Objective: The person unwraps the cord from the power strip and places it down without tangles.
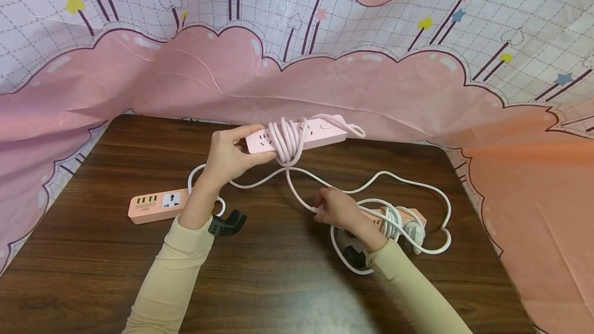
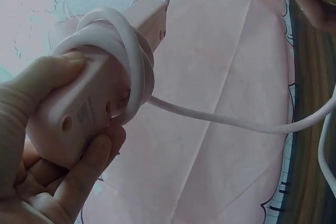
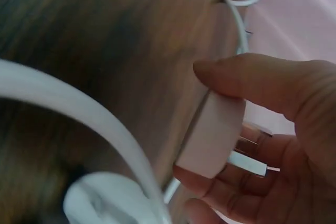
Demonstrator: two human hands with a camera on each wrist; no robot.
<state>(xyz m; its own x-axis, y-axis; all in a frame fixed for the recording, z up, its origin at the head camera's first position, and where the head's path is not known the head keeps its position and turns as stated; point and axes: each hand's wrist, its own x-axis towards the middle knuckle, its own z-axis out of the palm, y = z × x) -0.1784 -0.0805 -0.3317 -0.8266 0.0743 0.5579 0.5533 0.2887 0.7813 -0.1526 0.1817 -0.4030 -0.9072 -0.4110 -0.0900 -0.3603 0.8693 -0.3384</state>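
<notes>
- At the far left of the dark brown wooden table (image 1: 278,282) lies a short pink power strip with yellow USB ports and one socket (image 1: 158,205). It is flat on the wood and no hand touches it.
- Just right of this strip, near the left forearm, lies a black plastic angled plug (image 1: 227,222) on the table.
- The left hand (image 1: 229,156) is raised above the table. Its fingers and thumb are curled around the left end of a long pale pink power strip (image 1: 297,135); the left wrist view shows the thumb on one side and the fingers (image 2: 84,174) under the body.
- A pale pink cable (image 1: 287,143) is wound several times around the middle of this long strip. The strip is in the air, almost level, in front of the pink cloud-pattern cloth backdrop (image 1: 139,81).
- From the coil the cable hangs down to the right hand (image 1: 339,209), which is low, near the table.
- The right hand pinches the white plug at the cable end (image 3: 212,132) between thumb and fingers; its metal pins point toward the palm.
- Right of this hand lies a third pink power strip wrapped in white cable (image 1: 394,220), with a loose white cable loop (image 1: 436,210) around it on the table.
</notes>
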